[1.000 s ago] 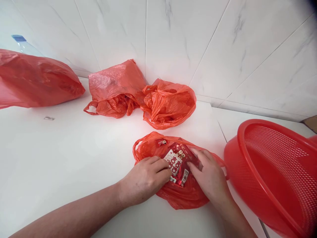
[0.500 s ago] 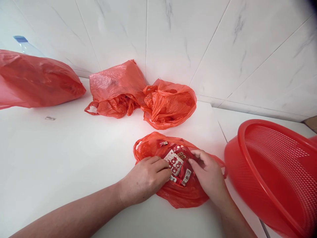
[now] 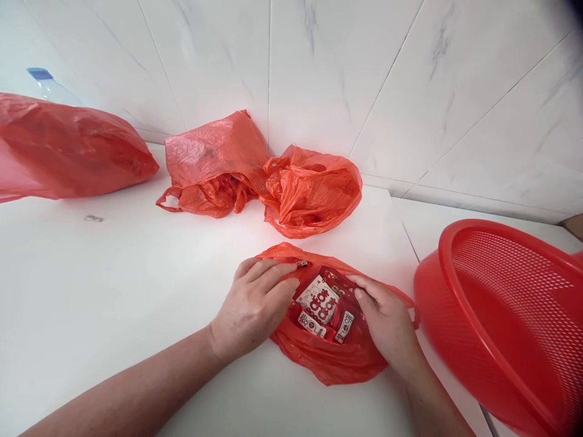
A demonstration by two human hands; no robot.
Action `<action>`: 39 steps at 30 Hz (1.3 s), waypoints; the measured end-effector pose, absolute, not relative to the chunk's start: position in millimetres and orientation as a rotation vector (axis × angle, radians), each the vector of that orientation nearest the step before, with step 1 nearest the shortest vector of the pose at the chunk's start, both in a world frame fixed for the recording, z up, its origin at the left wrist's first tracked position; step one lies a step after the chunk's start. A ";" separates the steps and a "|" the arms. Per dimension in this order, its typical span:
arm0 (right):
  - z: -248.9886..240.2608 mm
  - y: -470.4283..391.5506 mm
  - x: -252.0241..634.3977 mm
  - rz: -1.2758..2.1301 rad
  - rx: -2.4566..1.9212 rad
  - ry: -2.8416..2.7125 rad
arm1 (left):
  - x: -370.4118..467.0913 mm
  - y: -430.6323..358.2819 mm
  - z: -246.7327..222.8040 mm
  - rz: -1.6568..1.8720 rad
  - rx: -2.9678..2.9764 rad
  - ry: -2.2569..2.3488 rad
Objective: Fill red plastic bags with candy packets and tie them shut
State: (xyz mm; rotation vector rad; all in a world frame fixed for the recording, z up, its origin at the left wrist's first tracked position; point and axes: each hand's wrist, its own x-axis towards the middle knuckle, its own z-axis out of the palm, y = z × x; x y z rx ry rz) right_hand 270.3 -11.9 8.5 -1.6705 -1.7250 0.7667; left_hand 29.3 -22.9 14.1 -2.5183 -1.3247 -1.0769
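An orange-red plastic bag (image 3: 330, 361) lies spread on the white table with its mouth facing up. Inside it are several small packets. One is a square white packet (image 3: 317, 299) with red lettering; below it lie two narrow red-and-white packets, one on the left (image 3: 311, 323) and one on the right (image 3: 345, 326). My left hand (image 3: 255, 303) reaches over the bag's left rim, fingers stretched and thumb apart, by a small red packet (image 3: 301, 263). My right hand (image 3: 385, 312) pinches the edge of a dark red packet (image 3: 339, 284) between thumb and fingers at the bag's right side.
Two crumpled red bags, one on the left (image 3: 214, 152) and one on the right (image 3: 319, 188), sit by the tiled wall. A larger filled red bag (image 3: 68, 149) lies far left before a clear bottle (image 3: 54, 88). A red perforated basket (image 3: 437, 297) stands at right.
My left hand has moved left and up from the white packet to the bag's left rim, its fingers straightening. More of the packets shows. My right hand has shifted slightly right and down.
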 end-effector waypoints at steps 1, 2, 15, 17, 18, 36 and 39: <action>8.0 -11.8 270.4 0.746 -1.658 -1.737 | 28.8 -22.8 13.9 -1.060 -2.483 -1.354; 7.5 -11.8 270.6 0.720 -1.647 -1.753 | 28.7 -22.7 13.2 -1.041 -2.448 -1.388; 5.7 0.1 267.9 0.326 -1.548 -1.960 | 29.3 -19.6 8.9 -0.883 -2.432 -1.536; 11.9 -2.9 267.7 0.266 -1.520 -1.923 | 28.5 -20.0 11.1 -0.928 -2.457 -1.498; 14.9 -5.6 267.9 0.247 -1.501 -1.910 | 28.6 -20.5 12.2 -0.963 -2.480 -1.458; 30.4 -14.9 300.9 0.173 -2.079 -1.955 | 46.0 -40.4 18.7 -0.885 -3.015 -0.587; 32.8 -19.7 291.3 0.072 -2.001 -1.894 | 49.6 -43.2 18.6 -0.897 -3.011 -0.566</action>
